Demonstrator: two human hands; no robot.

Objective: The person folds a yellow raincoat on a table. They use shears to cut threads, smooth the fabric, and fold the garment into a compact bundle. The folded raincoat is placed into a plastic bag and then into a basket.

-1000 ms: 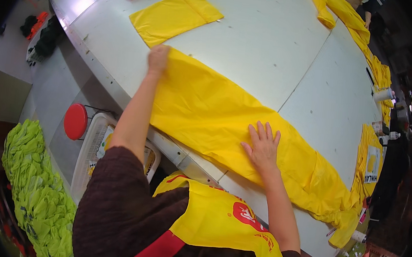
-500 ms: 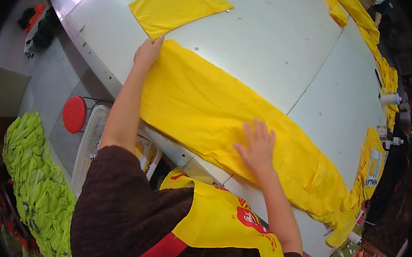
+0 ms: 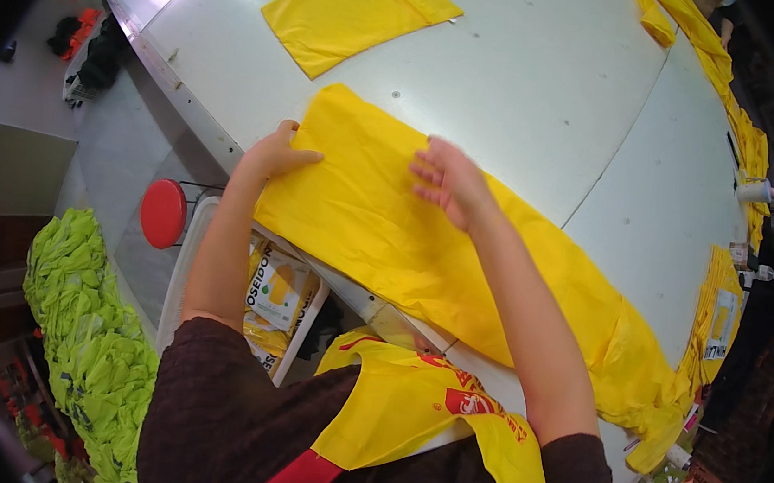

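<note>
A long folded piece of yellow fabric (image 3: 390, 214) lies slantwise across the pale table, smooth at its left end and bunched at the lower right. My left hand (image 3: 279, 151) is at its left end, the thumb spread over the cloth; the other fingers are partly hidden at the edge. Over the far edge of the cloth is my right hand (image 3: 449, 180), slightly blurred, its fingers loosely bent and apart with nothing in them. Beyond the long piece, a flat folded yellow piece (image 3: 357, 15) rests on the table.
A white bin (image 3: 300, 326) with packaged yellow items stands below the near table edge. Left of it are a red round stool (image 3: 163, 213) and a heap of lime-green fabric (image 3: 94, 334). More yellow fabric (image 3: 716, 64) and a stacked yellow bundle (image 3: 714, 310) line the right side.
My left hand has slid from the cloth's far left corner down its left edge, loosening its pinch. My right hand has moved up and left from the middle to the far edge.
</note>
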